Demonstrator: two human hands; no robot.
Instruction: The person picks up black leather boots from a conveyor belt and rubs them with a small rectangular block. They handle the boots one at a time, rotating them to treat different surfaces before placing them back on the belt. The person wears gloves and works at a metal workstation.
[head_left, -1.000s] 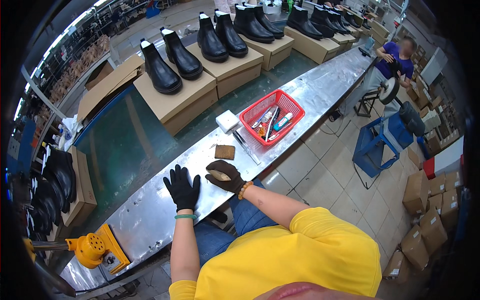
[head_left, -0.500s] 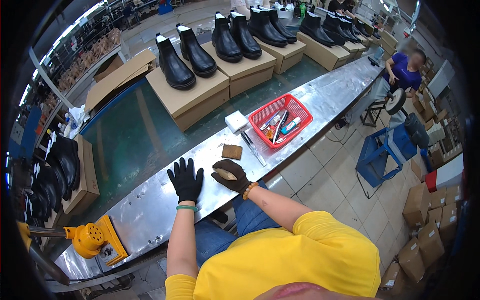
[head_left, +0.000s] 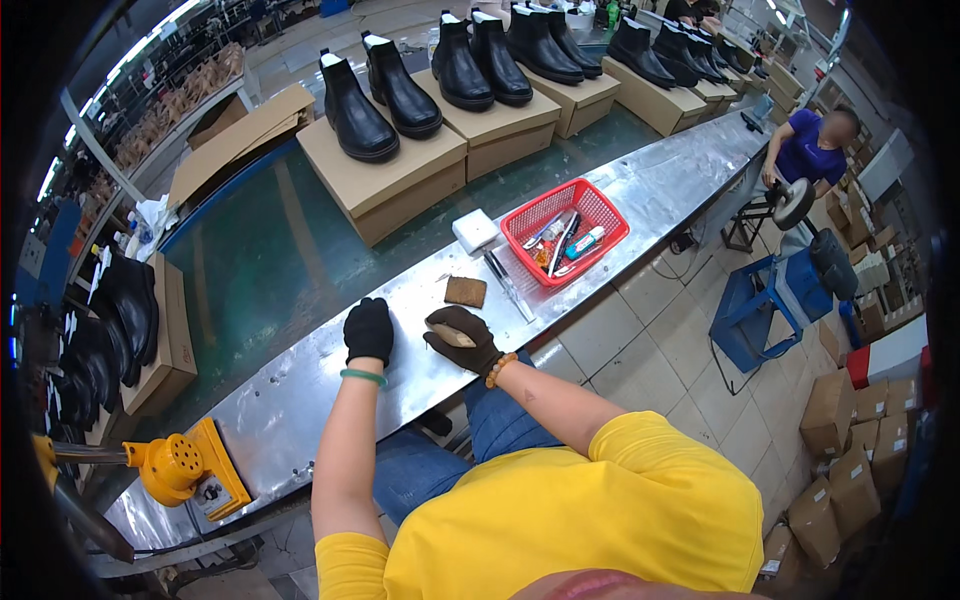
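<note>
My left hand [head_left: 370, 331], in a black glove with a green bangle at the wrist, is closed into a fist over the metal bench [head_left: 300, 400]. Its palm side is hidden. To its right, my right hand [head_left: 478, 355] wears a dark brown glove and a beaded bracelet. Its fingers are curled around a tan oblong piece [head_left: 452, 337], whose kind I cannot make out. Just beyond that hand lies a brown rough-looking pad [head_left: 465, 291]. Slim tools [head_left: 508, 286] rest between the pad and a red basket [head_left: 564, 232] of small tubes and tools.
A white block [head_left: 474, 231] stands beside the basket. Black ankle boots [head_left: 362, 115] stand on cardboard boxes [head_left: 385, 180] along the green conveyor [head_left: 250, 250]. At the bench's left end is a yellow machine fixture [head_left: 170, 468]. A person in purple [head_left: 812, 145] sits at the far right.
My left hand has gone from spread flat on the bench to a closed fist, a little higher. My right hand keeps its grip, shifted only slightly.
</note>
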